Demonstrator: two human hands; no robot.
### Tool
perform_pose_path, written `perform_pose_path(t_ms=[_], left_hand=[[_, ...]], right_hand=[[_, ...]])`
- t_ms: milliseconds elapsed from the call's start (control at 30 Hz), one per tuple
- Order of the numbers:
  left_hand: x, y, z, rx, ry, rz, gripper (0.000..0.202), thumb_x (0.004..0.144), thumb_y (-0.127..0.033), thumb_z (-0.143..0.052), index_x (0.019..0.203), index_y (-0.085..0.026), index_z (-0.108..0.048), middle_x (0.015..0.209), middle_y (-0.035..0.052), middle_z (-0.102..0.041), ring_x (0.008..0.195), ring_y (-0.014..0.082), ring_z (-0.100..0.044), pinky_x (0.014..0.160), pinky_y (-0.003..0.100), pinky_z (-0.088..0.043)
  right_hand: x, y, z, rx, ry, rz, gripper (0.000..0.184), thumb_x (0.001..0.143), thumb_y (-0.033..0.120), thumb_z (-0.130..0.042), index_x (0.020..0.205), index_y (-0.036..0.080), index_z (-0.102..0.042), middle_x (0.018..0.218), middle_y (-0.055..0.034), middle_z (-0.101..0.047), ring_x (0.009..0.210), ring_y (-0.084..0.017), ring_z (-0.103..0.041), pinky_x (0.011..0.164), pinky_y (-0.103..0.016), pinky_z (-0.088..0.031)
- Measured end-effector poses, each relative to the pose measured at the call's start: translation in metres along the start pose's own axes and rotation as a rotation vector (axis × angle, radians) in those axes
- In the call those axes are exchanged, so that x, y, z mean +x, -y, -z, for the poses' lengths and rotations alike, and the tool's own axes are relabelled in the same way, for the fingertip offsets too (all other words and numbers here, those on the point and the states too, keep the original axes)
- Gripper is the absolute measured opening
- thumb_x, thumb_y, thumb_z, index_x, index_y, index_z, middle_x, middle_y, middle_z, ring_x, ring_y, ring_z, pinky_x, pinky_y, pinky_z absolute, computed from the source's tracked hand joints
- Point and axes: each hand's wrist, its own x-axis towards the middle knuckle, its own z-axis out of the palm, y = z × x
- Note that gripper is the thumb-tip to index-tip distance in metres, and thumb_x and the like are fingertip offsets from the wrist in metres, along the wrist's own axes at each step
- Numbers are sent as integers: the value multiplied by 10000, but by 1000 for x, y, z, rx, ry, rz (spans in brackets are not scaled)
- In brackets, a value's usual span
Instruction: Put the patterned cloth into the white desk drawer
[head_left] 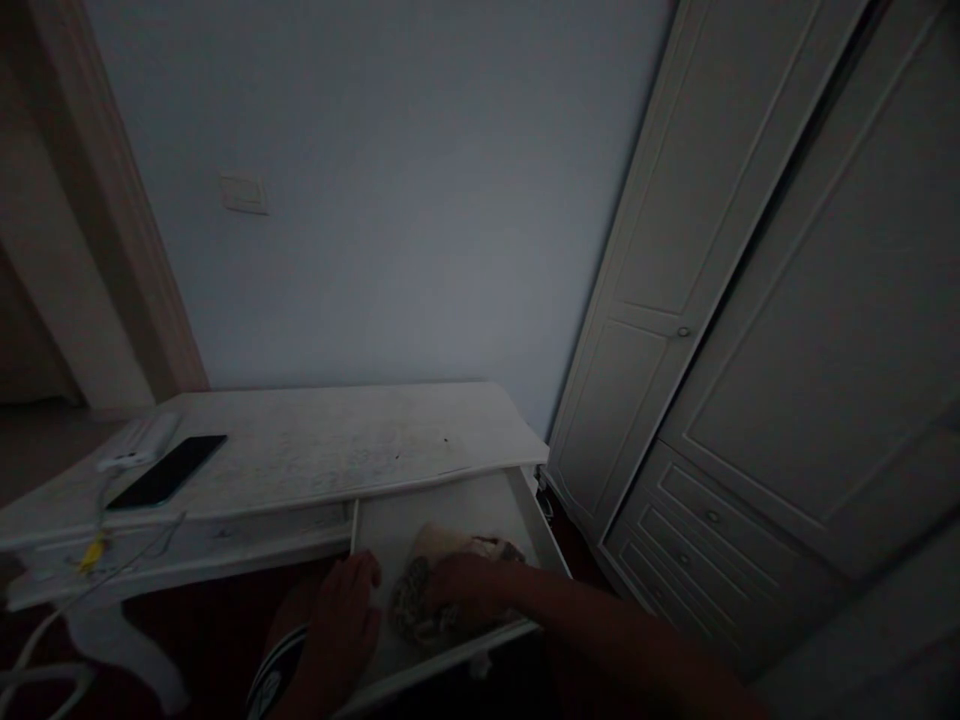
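Observation:
A white drawer (457,500) is pulled out from a worn white desk (315,430). Inside it lies a bunched, patterned cloth (411,600), with a plain beige piece of fabric (439,540) behind it. My right hand (461,583) reaches in from the right and is closed on the patterned cloth; its fingertips are lost in the dark folds. At the drawer's left wall, my left hand (345,605) has its fingers bent over the edge. Dim light blurs the detail of both hands.
On the desk's left lie a dark phone (169,472) and a white box-like device (141,440). A cable with a yellow tag (91,555) hangs over the front. A white wardrobe (637,400) stands close on the right. Behind is a wall with a switch (243,193).

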Motion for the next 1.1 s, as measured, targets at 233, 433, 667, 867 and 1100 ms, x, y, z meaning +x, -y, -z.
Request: perform_pose_path(t_ms=[233, 433, 667, 867, 1100], left_hand=[[-2, 13, -6, -31, 27, -20, 293, 786, -112, -524, 1035, -262, -566, 1132, 57, -660, 1078, 266, -623, 980, 433, -486], [2, 3, -2, -100, 118, 105, 257, 750, -87, -486, 944, -246, -542, 1115, 74, -644, 1077, 266, -604, 948, 422, -480], [-1, 9, -2, -68, 98, 59, 252, 793, -109, -508, 987, -259, -566, 1125, 54, -648, 1086, 253, -626, 937, 394, -495], [-7, 16, -12, -21, -20, -40, 232, 894, -163, -476, 1080, -245, -588, 1126, 74, -680, 1058, 255, -655, 892, 391, -532], [-10, 16, -27, 68, -132, -51, 257, 956, -201, -435, 1130, -224, -622, 1174, 101, -713, 1126, 277, -658, 988, 438, -527]], right_hand=[[-58, -14, 9, 56, -169, -363, 560, 755, 177, -703, 1305, 277, -668, 1332, -62, -707, 1251, -274, -636, 1069, -372, -438], [-49, -40, 20, -44, -260, -542, 531, 792, 204, -685, 1321, 212, -637, 1364, -112, -682, 1236, -297, -639, 1040, -369, -460], [25, -54, 29, -81, -292, -519, 513, 835, 198, -663, 1344, 229, -617, 1397, -97, -670, 1259, -287, -634, 1056, -388, -475], [84, -32, 27, -110, -250, -417, 420, 863, 293, -688, 1277, 244, -640, 1313, -81, -716, 1153, -295, -691, 951, -400, -534], [92, -16, 3, -175, -154, -167, 507, 839, 289, -736, 1322, 229, -596, 1308, -89, -720, 1157, -290, -689, 891, -369, -529]])
